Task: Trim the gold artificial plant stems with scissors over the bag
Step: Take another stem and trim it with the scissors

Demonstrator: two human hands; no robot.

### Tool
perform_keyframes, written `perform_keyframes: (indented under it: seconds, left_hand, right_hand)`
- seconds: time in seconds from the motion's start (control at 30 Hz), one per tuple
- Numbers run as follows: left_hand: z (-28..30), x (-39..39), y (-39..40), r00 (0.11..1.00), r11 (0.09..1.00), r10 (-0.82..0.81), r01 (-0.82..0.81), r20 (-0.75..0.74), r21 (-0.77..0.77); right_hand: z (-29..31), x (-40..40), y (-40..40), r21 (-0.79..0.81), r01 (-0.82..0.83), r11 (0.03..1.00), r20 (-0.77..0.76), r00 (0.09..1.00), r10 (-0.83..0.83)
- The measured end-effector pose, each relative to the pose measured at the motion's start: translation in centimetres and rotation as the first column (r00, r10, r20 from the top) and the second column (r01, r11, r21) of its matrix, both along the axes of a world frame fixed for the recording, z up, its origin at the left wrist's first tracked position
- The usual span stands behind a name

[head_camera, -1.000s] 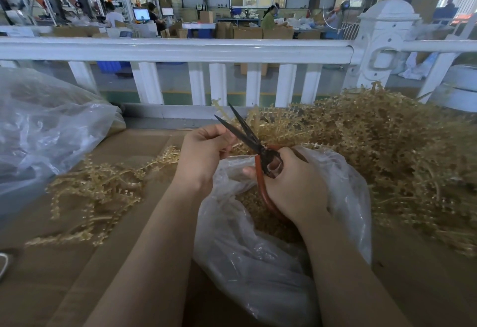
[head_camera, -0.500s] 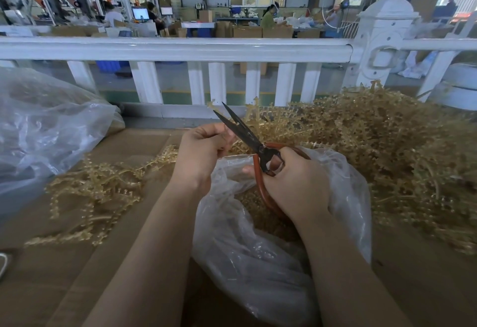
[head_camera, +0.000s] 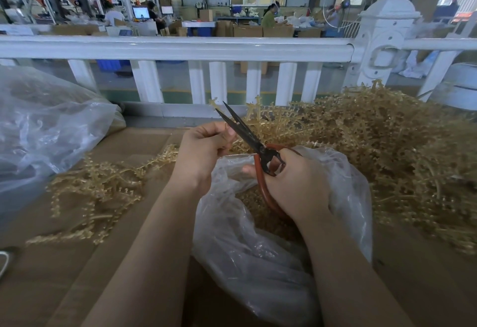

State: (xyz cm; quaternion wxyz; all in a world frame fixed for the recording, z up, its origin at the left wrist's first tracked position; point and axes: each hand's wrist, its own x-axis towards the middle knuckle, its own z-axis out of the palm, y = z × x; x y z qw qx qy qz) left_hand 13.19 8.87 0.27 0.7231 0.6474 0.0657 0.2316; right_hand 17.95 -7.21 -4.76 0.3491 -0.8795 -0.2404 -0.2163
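Narrowed since before, dark scissors (head_camera: pixel 247 135) in right hand (head_camera: pixel 296 184); left hand (head_camera: pixel 204 151) pinches knobbly gold stem (head_camera: pixel 233 143).

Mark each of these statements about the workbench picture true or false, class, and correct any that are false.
1. The right hand holds the scissors by red handles. True.
2. The scissor blades are pressed fully together. False: the tips stand slightly apart.
3. The left hand holds a gold stem by the blades. True.
4. The clear plastic bag beneath the hands is empty. False: gold bits lie inside.
5. The larger gold pile lies to the right. True.
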Motion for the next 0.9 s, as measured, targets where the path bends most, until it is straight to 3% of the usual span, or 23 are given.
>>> perform_keyframes:
  seconds: [0.33, 0.47, 0.63, 0.9]
  left_hand:
    - [-0.1, 0.2, 0.0, 0.999, 0.999, 0.006, -0.008, -0.033, -0.045]
    - [-0.2, 0.3, 0.2, 0.996, 0.991, 0.019, -0.030, -0.086, -0.133]
    - [-0.6, 0.4, 0.1, 0.974, 0.971, -0.042, -0.012, -0.222, -0.239]
    - [-1.1, 0.7, -1.1, 0.953, 0.983, -0.130, 0.088, -0.274, -0.161]
  right_hand:
    - [0.3, 0.1, 0.0, 0.031, -0.015, 0.999, -0.010, 1.000, 0.015]
    - [0.1, 0.0, 0.1, 0.051, -0.033, 0.998, 0.001, 0.999, 0.033]
    - [-0.1, 0.2, 0.2, 0.192, -0.056, 0.980, -0.107, 0.991, 0.078]
    - [0.2, 0.9, 0.3, 0.445, -0.006, 0.896, -0.279, 0.949, 0.145]
